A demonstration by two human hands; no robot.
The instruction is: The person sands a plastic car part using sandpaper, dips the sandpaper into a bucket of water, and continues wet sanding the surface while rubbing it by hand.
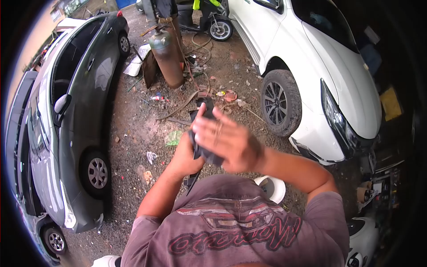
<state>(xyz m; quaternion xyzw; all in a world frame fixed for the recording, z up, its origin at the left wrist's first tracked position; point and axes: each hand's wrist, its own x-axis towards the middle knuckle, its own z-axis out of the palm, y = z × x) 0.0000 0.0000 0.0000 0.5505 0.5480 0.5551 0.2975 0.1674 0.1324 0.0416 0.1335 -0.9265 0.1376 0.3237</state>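
In front of my chest, my left hand [187, 153] wraps round a long black object [212, 158] whose kind I cannot make out. Both hands cover much of it, and a thin dark cord or strap [194, 178] hangs below. Over its upper side is my right hand [229, 140], palm down, fingers stretched out and smeared by motion. Whether the right palm touches the black object cannot be told. Just beyond the fingertips, a dark flat piece [204, 103] shows against the ground.
A grey car [84, 84] stands at left, a white car [311, 66] at right. Ahead are a rusty gas cylinder [168, 62], hoses [189, 100] and a motorcycle wheel [220, 30]. Litter such as green plastic [174, 138] dots the gravel. A white bucket [276, 189] is near my right side.
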